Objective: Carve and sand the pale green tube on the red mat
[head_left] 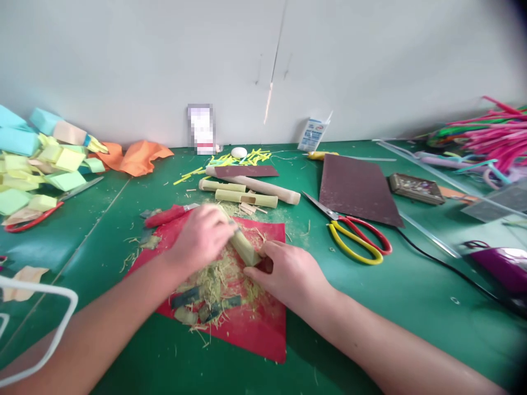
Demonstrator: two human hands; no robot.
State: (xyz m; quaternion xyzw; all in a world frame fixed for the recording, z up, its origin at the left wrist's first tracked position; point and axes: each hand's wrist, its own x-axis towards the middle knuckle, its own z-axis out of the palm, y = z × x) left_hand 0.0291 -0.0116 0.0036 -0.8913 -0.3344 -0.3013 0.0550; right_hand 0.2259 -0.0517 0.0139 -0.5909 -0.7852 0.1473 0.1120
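My right hand [290, 269] grips the near end of a pale green bamboo tube [246, 249], thumb below and fingers above. Over the tube's far end, my left hand [203, 233] is closed with curled fingers, blurred by motion. A small dark edge shows at its fingertips, too unclear to name. Both hands are above a red sheet [263, 334] strewn with fibrous shavings [218, 280] and dark scraps [185, 298]. Just beyond my left hand lies a red-handled tool [164, 216]. Behind are two cut bamboo pieces [247, 198] and a wooden stick [267, 187].
Scissors with red and yellow handles [356, 241] lie to the right by a brown sheet [356, 186]. Further right are a dark block [415, 188], a purple corded device [502, 269] and pink pipe cleaners [502, 137]. Pastel paper shapes [41, 164] pile at left.
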